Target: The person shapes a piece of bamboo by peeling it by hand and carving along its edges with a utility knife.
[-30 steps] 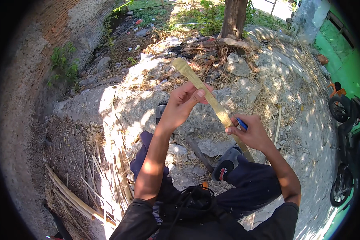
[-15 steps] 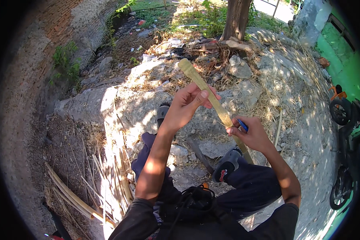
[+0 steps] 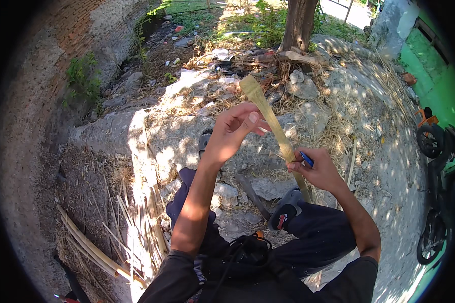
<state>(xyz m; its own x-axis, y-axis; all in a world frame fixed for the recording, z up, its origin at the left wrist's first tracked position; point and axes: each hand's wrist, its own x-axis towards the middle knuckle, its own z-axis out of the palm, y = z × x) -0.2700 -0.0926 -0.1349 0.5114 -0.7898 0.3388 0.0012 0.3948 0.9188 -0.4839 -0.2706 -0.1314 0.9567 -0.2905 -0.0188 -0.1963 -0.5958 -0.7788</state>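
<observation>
On the left, your left hand [image 3: 231, 132] is loosely open beside the strip [image 3: 274, 122], contact unclear. That strip slants up in front of you, over the rubble [image 3: 247, 151], looking light, springy and perhaps splintery at the edges, so take its flat faces near the middle; over right, your right hand [image 3: 318, 167] clamps its lower part, a blue tool [image 3: 306, 158] tucked in too.

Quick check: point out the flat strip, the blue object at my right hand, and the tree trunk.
Flat strip [image 3: 275, 126]: head view, middle of its length, above the right hand [image 3: 313, 165].
Blue object [image 3: 306, 158]: head view, its exposed side.
Tree trunk [image 3: 298, 25]: head view, mid-bark.
</observation>
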